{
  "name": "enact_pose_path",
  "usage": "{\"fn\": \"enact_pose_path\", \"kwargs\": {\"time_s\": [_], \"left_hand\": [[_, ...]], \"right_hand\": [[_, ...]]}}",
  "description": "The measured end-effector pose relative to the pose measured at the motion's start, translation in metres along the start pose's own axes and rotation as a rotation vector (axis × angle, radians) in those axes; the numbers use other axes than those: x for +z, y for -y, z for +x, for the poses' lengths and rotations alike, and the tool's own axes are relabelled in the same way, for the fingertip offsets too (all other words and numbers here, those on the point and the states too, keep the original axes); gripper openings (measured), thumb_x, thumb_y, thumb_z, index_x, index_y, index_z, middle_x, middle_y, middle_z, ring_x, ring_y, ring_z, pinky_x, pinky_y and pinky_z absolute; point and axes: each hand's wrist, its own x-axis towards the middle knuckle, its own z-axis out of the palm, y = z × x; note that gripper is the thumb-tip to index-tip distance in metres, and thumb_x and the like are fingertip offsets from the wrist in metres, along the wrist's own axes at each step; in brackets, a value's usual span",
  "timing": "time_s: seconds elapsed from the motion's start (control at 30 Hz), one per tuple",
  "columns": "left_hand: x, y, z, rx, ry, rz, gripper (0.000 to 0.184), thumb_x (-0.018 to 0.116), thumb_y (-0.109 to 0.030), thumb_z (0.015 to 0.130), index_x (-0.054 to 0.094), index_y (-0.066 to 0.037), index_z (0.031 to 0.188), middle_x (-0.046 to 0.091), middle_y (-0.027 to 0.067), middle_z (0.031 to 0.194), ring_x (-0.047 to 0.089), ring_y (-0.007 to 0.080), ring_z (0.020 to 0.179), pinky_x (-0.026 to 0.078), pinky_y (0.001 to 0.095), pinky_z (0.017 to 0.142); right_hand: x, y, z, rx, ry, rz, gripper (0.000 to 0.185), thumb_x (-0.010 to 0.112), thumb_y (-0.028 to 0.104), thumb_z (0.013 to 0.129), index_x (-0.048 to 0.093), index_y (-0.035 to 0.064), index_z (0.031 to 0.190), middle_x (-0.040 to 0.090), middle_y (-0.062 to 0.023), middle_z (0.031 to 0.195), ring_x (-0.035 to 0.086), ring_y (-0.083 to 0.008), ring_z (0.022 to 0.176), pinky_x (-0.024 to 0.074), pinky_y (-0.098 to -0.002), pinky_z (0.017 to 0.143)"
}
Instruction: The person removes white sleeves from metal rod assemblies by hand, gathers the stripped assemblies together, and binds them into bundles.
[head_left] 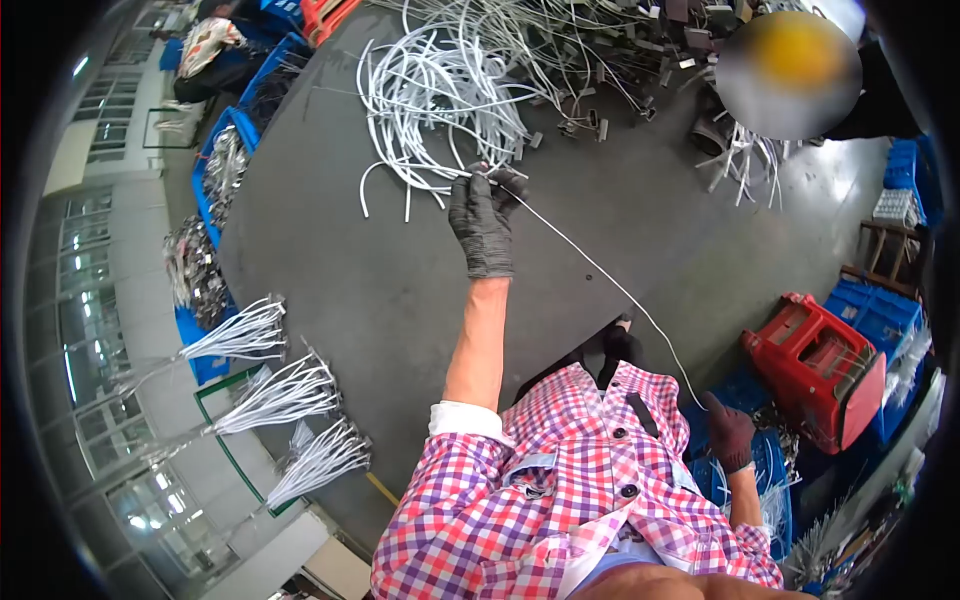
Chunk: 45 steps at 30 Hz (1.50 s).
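In the head view, my left hand (483,225), in a dark grey glove, is closed around a white cable near the pile of white cables (405,110) on the dark table (330,150). From its fingers a thin white wire (610,280) runs down to the right, fairly straight with a slight bend. At its other end my right hand (731,436), in a dark glove, is closed on the wire low at my right side. Whether the thin wire and the cable are one piece, I cannot tell.
Wires with small metal ends (600,90) lie across the table's far side. Three bundles of white cables (285,395) hang at the left, near a blue bin (207,365) with metal parts. At right stand a red stool (815,370) and blue crates (870,310). Another person (880,90) is across the table.
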Motion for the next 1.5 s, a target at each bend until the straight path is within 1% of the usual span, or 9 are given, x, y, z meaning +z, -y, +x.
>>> {"fn": "enact_pose_path", "kwargs": {"time_s": [0.17,0.33,0.6,0.87,0.93,1.13,1.27,1.43,1.5], "left_hand": [[-0.002,-0.013,-0.015,-0.004,0.066,0.044,0.016,0.055,-0.016,0.092,0.056,-0.005,0.103,0.065,0.0085,0.084,0.065,0.0208,0.072,0.056,0.0345,0.063],[-0.029,-0.003,-0.042,-0.379,0.147,0.233,0.014,0.065,-0.02,0.086,0.06,-0.007,0.088,0.061,0.0028,0.074,0.059,0.0141,0.063,0.052,0.0284,0.057],[0.009,0.003,-0.183,-0.643,0.684,0.234,0.015,0.068,-0.014,0.084,0.062,-0.001,0.089,0.061,0.0054,0.077,0.059,0.0134,0.068,0.049,0.0266,0.064],[0.003,-0.016,-0.175,-0.589,0.561,0.188,0.017,0.069,-0.01,0.082,0.055,-0.003,0.089,0.06,0.0056,0.074,0.059,0.0154,0.066,0.049,0.0285,0.063],[0.009,-0.021,-0.174,-0.391,0.536,0.322,0.017,0.068,-0.007,0.082,0.055,-0.003,0.091,0.06,0.0054,0.077,0.059,0.0152,0.065,0.05,0.029,0.061],[0.002,-0.017,-0.169,-0.469,0.419,0.494,0.02,0.067,-0.01,0.084,0.055,-0.004,0.098,0.057,0.0014,0.075,0.056,0.0094,0.063,0.049,0.0276,0.059],[-0.023,-0.022,-0.159,-0.39,0.196,0.065,0.016,0.064,-0.017,0.086,0.057,-0.005,0.095,0.053,-0.0013,0.069,0.05,0.0054,0.061,0.044,0.0212,0.055],[-0.019,-0.019,-0.186,-0.364,0.126,0.439,0.014,0.063,-0.014,0.087,0.059,-0.003,0.094,0.059,0.0,0.075,0.053,0.0075,0.066,0.046,0.0246,0.06],[-0.036,-0.007,-0.186,-0.275,0.188,0.573,0.014,0.062,-0.014,0.087,0.06,-0.003,0.095,0.061,0.0005,0.078,0.054,0.0077,0.068,0.046,0.0246,0.063]], "right_hand": [[0.0,-0.012,0.001,-0.012,-0.026,-0.025,0.035,0.058,0.007,0.078,0.06,0.0158,0.112,0.057,-0.0114,0.064,0.059,-0.0318,0.058,0.0448,-0.041,0.048],[-0.005,0.008,0.012,-0.108,-0.006,0.285,0.037,0.061,0.013,0.078,0.058,0.016,0.115,0.062,-0.0124,0.073,0.06,-0.0337,0.065,0.0459,-0.0419,0.053],[-0.067,0.066,0.085,-0.148,0.108,0.252,0.031,0.058,0.02,0.083,0.057,0.0182,0.114,0.061,-0.0122,0.076,0.06,-0.0329,0.065,0.0462,-0.0409,0.053],[-0.077,0.107,0.121,-0.225,0.057,0.417,0.02,0.06,0.019,0.083,0.06,0.0124,0.101,0.062,-0.0143,0.078,0.061,-0.0344,0.067,0.0485,-0.0403,0.056],[-0.076,0.109,0.126,-0.235,0.047,0.451,0.018,0.06,0.018,0.082,0.06,0.0116,0.099,0.062,-0.0144,0.077,0.06,-0.0351,0.066,0.0481,-0.0407,0.056],[-0.074,0.097,0.129,-0.279,0.06,0.523,0.017,0.061,0.019,0.082,0.061,0.0104,0.097,0.061,-0.0144,0.075,0.06,-0.0348,0.067,0.0478,-0.041,0.057],[-0.076,0.107,0.137,-0.236,0.116,0.502,0.034,0.062,0.024,0.083,0.056,0.0104,0.113,0.062,-0.0158,0.085,0.062,-0.0346,0.075,0.0494,-0.0404,0.063],[-0.072,0.149,0.17,-0.234,0.201,0.549,0.078,0.067,0.038,0.079,0.028,0.0134,0.142,0.06,-0.0146,0.106,0.063,-0.0327,0.087,0.0499,-0.0406,0.069],[-0.057,0.167,0.184,-0.259,0.202,0.578,0.079,0.067,0.039,0.079,0.027,0.0127,0.142,0.06,-0.0148,0.105,0.063,-0.0327,0.086,0.0498,-0.0408,0.069]]}}
